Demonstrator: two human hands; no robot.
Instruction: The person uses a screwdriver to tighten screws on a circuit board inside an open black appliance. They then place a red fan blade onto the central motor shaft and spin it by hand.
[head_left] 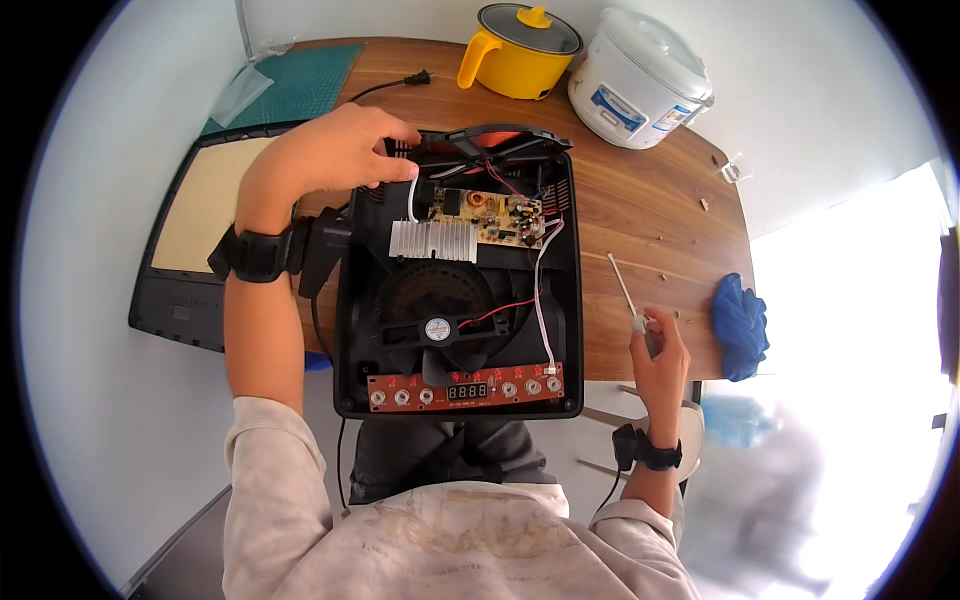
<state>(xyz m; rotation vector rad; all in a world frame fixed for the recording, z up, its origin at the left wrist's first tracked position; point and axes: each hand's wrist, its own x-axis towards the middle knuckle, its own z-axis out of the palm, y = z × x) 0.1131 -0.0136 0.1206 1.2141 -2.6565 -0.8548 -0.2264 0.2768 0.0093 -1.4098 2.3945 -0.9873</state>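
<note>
Here the opened black plastic cooker housing [459, 290] lay flat on the wooden table [650, 210], at 12 o'clock from my chest. Inside it: one green circuit board [492, 215], one ribbed aluminium heat sink [434, 240], one round black fan [437, 328], one red control strip [466, 386] with six round buttons. My left hand [335, 150] was closed over the housing's far rim at 11 o'clock. My right hand [662, 352], at 3 o'clock, was clamped on one thin metal-shafted screwdriver [628, 296], tip pointing away. Two lidded rice cookers stood at 1 o'clock, one yellow [520, 50], one white [640, 78]; contents hidden. One crumpled blue cloth [740, 325] lay beyond my right hand.
</note>
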